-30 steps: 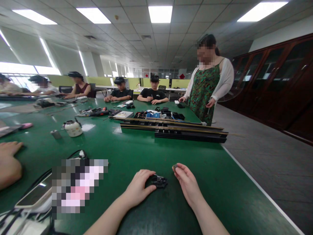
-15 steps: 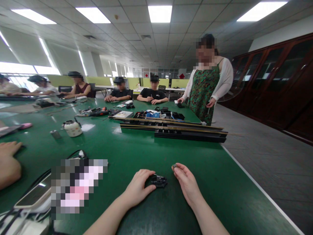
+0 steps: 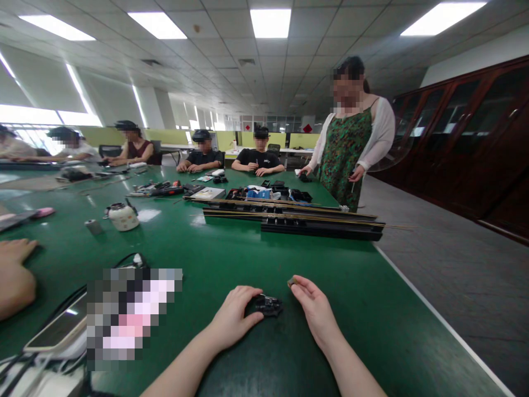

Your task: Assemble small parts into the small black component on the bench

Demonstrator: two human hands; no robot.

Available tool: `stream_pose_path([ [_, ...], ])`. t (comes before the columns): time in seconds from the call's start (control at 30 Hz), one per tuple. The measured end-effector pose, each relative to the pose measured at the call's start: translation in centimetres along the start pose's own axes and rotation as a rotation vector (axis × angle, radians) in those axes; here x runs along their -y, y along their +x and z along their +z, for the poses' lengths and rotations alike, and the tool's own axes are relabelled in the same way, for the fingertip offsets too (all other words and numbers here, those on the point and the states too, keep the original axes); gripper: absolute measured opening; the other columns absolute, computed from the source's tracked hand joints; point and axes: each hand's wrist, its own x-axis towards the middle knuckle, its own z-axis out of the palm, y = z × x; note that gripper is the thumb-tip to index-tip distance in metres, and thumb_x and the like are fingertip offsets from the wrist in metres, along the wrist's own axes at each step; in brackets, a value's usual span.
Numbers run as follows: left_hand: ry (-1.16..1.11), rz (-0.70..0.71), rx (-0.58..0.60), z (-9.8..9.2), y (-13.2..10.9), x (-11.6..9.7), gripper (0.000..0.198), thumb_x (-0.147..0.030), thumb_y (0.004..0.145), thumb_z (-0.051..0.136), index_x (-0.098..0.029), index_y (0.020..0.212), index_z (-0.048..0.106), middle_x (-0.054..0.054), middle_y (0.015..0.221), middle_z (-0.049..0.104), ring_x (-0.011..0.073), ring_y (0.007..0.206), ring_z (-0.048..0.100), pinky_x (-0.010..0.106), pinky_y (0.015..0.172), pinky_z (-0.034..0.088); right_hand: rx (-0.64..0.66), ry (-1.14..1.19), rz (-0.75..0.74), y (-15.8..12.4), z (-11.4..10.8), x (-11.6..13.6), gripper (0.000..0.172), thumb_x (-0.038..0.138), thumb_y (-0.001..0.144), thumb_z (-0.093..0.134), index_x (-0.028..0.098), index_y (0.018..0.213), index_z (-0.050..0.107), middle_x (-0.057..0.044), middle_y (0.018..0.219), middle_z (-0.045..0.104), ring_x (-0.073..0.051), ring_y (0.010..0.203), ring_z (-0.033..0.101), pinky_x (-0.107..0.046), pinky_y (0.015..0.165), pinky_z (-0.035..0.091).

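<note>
On the green table (image 3: 264, 259) in front of me lies a small black device (image 3: 269, 305) with some shiny metal parts along its top. My left hand (image 3: 237, 314) grips its left end between thumb and fingers. To the right, my right hand (image 3: 312, 300) pinches a small greyish-brown piece (image 3: 291, 282) between thumb and fingertips. That piece is held a short way from the black device, not touching it; its exact kind is too small to make out.
Long black rails (image 3: 322, 229) with thin brass-coloured rods lie across the table ahead. At left are a phone (image 3: 58, 325), cables, a white pot-like container (image 3: 123, 216), a small metal cylinder (image 3: 93, 226) and another person's hand (image 3: 16, 275). A person (image 3: 351, 132) stands beyond the rails.
My right hand has shifted slightly left with the small piece, which is turned a little. My left hand and the black device stay in place.
</note>
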Motion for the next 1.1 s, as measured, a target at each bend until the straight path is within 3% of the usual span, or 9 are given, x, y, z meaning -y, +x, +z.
stream_pose_path([
  [0.4, 0.008, -0.004, 0.008, -0.1, 0.0, 0.0, 0.038, -0.021, 0.075, 0.065, -0.024, 0.112, 0.055, 0.005, 0.109, 0.06, 0.0246, 0.101, 0.052, 0.039, 0.09, 0.041, 0.074, -0.174, -0.03, -0.9, 0.9, 0.7, 0.039, 0.04, 0.053, 0.078, 0.018, 0.083, 0.068, -0.006, 0.083, 0.072, -0.022, 0.083, 0.065, -0.036, 0.085, 0.046],
  [0.53, 0.004, -0.007, 0.009, -0.1, 0.0, 0.0, 0.038, -0.021, 0.075, 0.065, -0.024, 0.111, 0.055, 0.005, 0.108, 0.06, 0.0249, 0.102, 0.052, 0.04, 0.09, 0.041, 0.154, -0.248, -0.092, -1.0, 1.0, 0.3, 0.035, 0.04, 0.058, 0.075, 0.019, 0.085, 0.068, -0.005, 0.086, 0.072, -0.022, 0.085, 0.064, -0.037, 0.086, 0.045],
  [0.7, -0.002, -0.007, 0.003, -0.1, 0.0, 0.0, 0.039, -0.019, 0.073, 0.067, -0.023, 0.111, 0.055, 0.005, 0.108, 0.06, 0.024, 0.101, 0.052, 0.038, 0.09, 0.041, 0.214, -0.501, -0.187, -1.6, 1.2, 0.4, 0.024, 0.036, 0.067, 0.068, 0.023, 0.087, 0.069, -0.005, 0.09, 0.07, -0.024, 0.09, 0.061, -0.04, 0.089, 0.043],
  [1.1, -0.008, -0.007, 0.002, -0.2, 0.0, 0.0, 0.037, -0.021, 0.075, 0.065, -0.024, 0.111, 0.055, 0.005, 0.107, 0.06, 0.0248, 0.101, 0.053, 0.04, 0.089, 0.042, 0.334, -0.694, -0.341, -2.2, 1.6, 0.5, 0.019, 0.026, 0.067, 0.067, 0.031, 0.085, 0.071, -0.003, 0.097, 0.067, -0.025, 0.099, 0.055, -0.041, 0.093, 0.038],
])
